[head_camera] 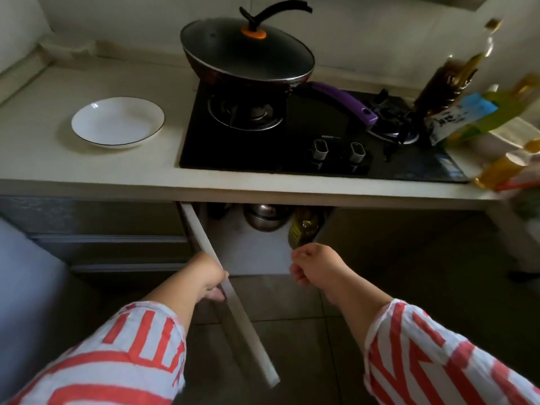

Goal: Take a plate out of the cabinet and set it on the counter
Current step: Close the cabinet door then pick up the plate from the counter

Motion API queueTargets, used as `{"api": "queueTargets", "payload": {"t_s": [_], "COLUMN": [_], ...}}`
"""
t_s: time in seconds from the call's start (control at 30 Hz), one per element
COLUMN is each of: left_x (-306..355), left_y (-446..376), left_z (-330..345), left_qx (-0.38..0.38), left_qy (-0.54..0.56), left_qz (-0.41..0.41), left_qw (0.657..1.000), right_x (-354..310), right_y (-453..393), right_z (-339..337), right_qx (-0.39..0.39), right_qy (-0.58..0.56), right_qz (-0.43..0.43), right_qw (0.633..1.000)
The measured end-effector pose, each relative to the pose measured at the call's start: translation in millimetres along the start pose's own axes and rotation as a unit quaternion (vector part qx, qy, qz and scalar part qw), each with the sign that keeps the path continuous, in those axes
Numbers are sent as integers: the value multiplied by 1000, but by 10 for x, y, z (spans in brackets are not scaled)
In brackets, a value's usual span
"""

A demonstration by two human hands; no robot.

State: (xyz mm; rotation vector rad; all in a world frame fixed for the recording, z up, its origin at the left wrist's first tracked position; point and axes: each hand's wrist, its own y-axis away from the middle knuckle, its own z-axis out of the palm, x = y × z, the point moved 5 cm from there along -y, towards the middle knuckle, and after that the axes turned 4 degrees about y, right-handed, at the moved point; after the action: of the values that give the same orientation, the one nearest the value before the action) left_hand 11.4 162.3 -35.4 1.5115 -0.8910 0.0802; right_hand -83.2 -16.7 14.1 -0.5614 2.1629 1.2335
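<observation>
A white plate with a thin dark rim lies flat on the pale counter, left of the stove. Below the counter the cabinet door stands swung open toward me, seen edge-on. My left hand grips that door's edge partway down. My right hand hangs in front of the open cabinet with its fingers curled shut and nothing in them. Inside the cabinet I see a metal pot and a yellow oil bottle.
A black gas stove fills the counter's middle, with a lidded wok whose purple handle points right. Bottles and packets crowd the right end. Grey drawers sit left of the cabinet. Tiled floor lies below.
</observation>
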Motion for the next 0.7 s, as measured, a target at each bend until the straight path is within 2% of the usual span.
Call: {"api": "queueTargets", "payload": {"t_s": [0.23, 0.3, 0.37, 0.57, 0.7], "left_x": [336, 506, 665, 922, 1001], "left_y": [-252, -317, -327, -417, -488], "left_z": [763, 893, 984, 1098, 1130], "left_qx": [-22, -27, -41, -51, -45], "left_qy": [215, 275, 318, 324, 301], "left_qz": [-4, 3, 11, 39, 64], "left_qw": [976, 961, 947, 944, 950], "right_x": [281, 288, 274, 84, -31], "right_y": [-243, -397, -546, -1095, -1372], "right_z": [-188, -316, -464, -661, -770], "right_qx": [-35, -15, 9, 20, 54], "right_qy": [176, 266, 306, 377, 397], "right_qz": [-17, -43, -45, -80, -89], "right_qw": [984, 963, 951, 922, 912]}}
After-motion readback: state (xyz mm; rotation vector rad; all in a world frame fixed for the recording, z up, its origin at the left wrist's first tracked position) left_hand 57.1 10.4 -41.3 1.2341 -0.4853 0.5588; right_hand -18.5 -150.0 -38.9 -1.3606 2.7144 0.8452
